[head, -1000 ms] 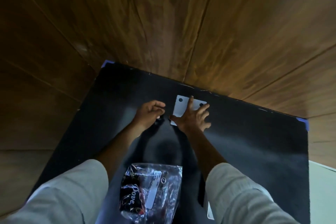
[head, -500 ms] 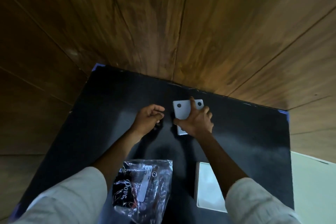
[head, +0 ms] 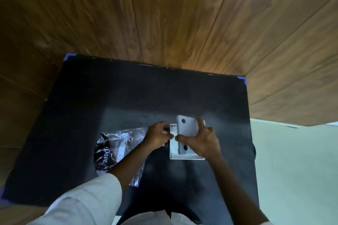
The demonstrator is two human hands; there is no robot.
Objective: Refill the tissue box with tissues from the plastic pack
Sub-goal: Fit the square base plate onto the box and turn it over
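A white flat panel [head: 188,127] with two round dark holes is gripped by my right hand [head: 203,142] and held tilted over an open white tissue box [head: 182,158] on the black mat. My left hand [head: 157,138] pinches the box's left rim near its far corner. The inside of the box is mostly hidden by the panel and my right hand. The clear plastic pack [head: 113,149], with dark print and a white label, lies flat on the mat just left of my left forearm, partly covered by it.
The black mat [head: 128,97] has blue tape at its far corners [head: 242,79]. Brown wooden boards [head: 164,14] surround it at the back and left. A pale green surface [head: 292,160] borders the mat's right side.
My right hand has picked up the white panel from the far part of the mat and brought it over the white box. My left hand moved onto the box's rim.
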